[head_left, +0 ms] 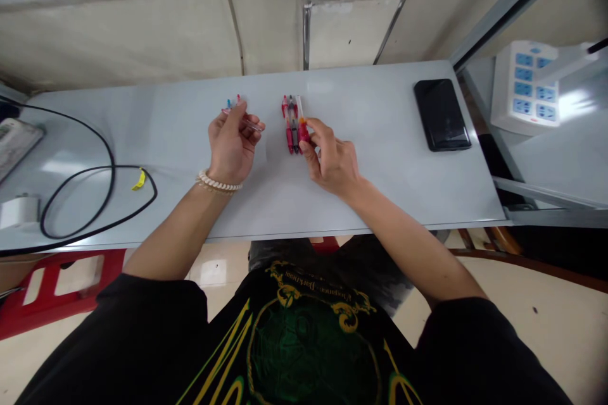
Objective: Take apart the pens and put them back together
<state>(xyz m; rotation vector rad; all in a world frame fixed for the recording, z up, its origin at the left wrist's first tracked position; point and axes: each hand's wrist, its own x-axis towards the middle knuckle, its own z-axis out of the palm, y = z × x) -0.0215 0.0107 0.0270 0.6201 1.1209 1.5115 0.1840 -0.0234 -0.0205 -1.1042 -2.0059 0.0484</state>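
Note:
In the fingers of my left hand point(232, 149) are slim clear pens point(252, 125) with blue and pink-red ends; the fingers hide how many. My left hand hovers over the table, left of a small row of pens point(289, 133). That row holds a red pen and a dark one lying side by side, pointing away from me. My right hand point(332, 161) pinches a red and orange screwdriver-like pen point(303, 128) by its red lower end, close against the row's right side. Its pale, clear upper part points away from me.
A black phone point(442, 115) lies at the table's right. On the left, a looped black cable point(113, 171) with a yellow tag point(139, 180) runs past a white adapter point(19, 212). Beyond the right frame stands a white power strip point(525, 88). A wall point(156, 38) borders the table's back edge.

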